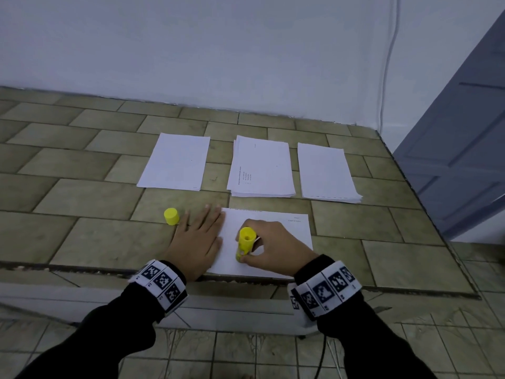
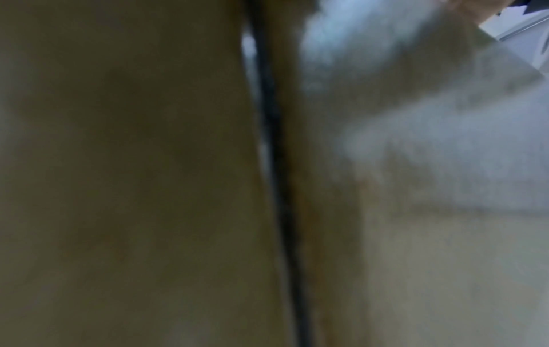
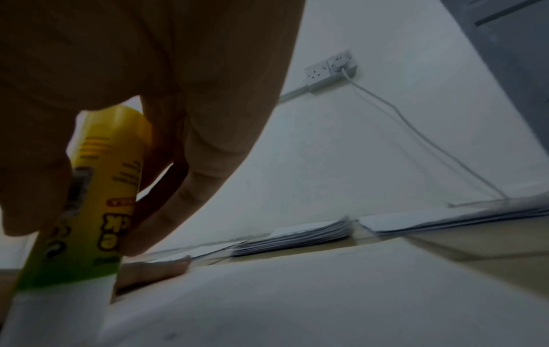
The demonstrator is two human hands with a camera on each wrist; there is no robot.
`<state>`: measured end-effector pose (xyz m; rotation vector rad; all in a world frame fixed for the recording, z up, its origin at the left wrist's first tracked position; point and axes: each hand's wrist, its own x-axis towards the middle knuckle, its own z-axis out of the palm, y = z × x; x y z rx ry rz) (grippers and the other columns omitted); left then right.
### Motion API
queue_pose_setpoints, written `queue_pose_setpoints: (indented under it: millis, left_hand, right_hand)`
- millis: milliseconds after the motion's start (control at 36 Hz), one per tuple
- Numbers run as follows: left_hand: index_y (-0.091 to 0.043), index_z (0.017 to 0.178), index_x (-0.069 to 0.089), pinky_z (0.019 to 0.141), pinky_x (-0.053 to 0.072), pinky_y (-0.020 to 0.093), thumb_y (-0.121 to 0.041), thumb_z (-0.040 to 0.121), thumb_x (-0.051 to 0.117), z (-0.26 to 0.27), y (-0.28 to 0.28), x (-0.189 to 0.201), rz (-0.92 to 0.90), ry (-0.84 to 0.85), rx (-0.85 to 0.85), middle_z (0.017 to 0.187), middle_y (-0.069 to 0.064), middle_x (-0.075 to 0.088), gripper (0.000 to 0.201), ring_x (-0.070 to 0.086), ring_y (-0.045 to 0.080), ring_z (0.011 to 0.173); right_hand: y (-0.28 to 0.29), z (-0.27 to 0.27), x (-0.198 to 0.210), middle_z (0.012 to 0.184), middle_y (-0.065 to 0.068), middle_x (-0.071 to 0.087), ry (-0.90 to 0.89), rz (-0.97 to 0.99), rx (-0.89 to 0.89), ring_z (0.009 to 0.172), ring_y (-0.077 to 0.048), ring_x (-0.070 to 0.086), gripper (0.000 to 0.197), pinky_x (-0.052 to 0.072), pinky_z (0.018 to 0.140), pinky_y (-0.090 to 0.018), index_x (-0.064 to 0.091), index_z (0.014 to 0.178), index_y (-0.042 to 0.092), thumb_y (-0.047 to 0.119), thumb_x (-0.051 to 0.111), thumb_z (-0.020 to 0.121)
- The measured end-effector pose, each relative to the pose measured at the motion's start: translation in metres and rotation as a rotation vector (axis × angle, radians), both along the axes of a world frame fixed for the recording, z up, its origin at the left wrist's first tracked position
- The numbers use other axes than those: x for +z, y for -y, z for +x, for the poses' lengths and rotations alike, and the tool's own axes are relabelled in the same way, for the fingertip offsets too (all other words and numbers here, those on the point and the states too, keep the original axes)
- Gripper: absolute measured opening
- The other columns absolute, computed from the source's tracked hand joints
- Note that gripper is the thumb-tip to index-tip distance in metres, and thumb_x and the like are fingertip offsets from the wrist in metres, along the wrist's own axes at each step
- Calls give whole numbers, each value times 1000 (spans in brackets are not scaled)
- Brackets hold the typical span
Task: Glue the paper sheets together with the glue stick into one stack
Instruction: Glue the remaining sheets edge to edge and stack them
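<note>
My right hand (image 1: pixel 273 247) pinches the uncapped glue stick (image 1: pixel 244 243) tip-down on the near sheet (image 1: pixel 287 236); my left hand (image 1: pixel 198 242) presses flat, fingers spread, on its edge.

Tiled ledge (image 1: pixel 82 198) backed by a white wall (image 1: pixel 191 45), grey door (image 1: pixel 459 160) seen at three o'clock, white cable (image 1: pixel 388 64) hung at one o'clock, wall sockets (image 3: pixel 331 68)

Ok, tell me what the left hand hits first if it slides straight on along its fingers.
Likely nothing near: the left hand points between the cap and the middle stack; bare tile ahead, though depth is uncertain.
</note>
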<state>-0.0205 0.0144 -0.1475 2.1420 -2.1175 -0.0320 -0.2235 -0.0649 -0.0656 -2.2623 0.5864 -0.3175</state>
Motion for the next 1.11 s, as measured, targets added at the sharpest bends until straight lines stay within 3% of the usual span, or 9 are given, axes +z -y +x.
queue_pose_setpoints:
  millis: [111,250,417,528,667,917,1000,1111]
  left_hand:
    - [-10,146,43,106,36,62,-34,95,28,0,0,-3,-23,1,5,153,6,40,58,37,25,140]
    - [-9,146,42,108,35,60,-34,95,27,-1,0,-4,-49,0,11,153,6,40,59,37,25,140]
    - [-10,148,40,109,32,60,-35,95,25,-1,0,-4,-55,-10,16,155,5,37,60,35,25,142]
    - [-11,148,40,110,31,60,-35,95,26,-1,0,-5,-56,-25,27,155,4,37,60,34,24,142]
    - [-11,149,39,112,27,60,-36,95,23,-3,1,-3,-52,-27,30,156,3,35,61,32,24,143]
    - [-8,145,43,105,36,63,-37,96,27,-2,0,0,-30,-20,8,153,7,40,59,38,27,140]
    - [-9,147,41,110,29,63,-39,98,21,-2,-1,1,-19,-54,-2,155,7,36,61,32,27,143]
    - [-10,147,42,110,29,63,-37,98,22,-2,0,2,3,-39,1,155,6,37,59,30,26,144]
  right_hand:
    - [11,-33,2,92,2,66,13,41,-54,82,-14,64,18,55,74,-37,61,81,23,15,76,76]
    - [20,-71,4,91,3,67,64,34,-111,81,-15,65,12,56,71,-31,67,79,12,8,78,75]
    - [25,-94,5,85,8,68,22,39,-182,76,-8,64,20,51,69,-15,67,87,10,5,78,71]
    - [27,-102,7,84,6,69,-13,40,-195,76,-12,65,21,56,71,-27,67,87,11,3,77,70]
    - [22,-84,12,90,5,68,59,48,-150,77,-9,65,23,55,71,-21,66,91,15,12,81,74]
    - [-7,1,-2,97,-3,69,65,61,5,83,-12,66,28,56,77,-31,63,102,10,15,78,78]
    - [-8,15,-4,97,-5,67,18,13,59,83,-15,64,26,55,78,-33,61,101,9,13,76,80]
    - [1,26,1,95,-5,67,-17,1,83,83,-19,64,32,55,78,-39,53,94,24,11,77,78]
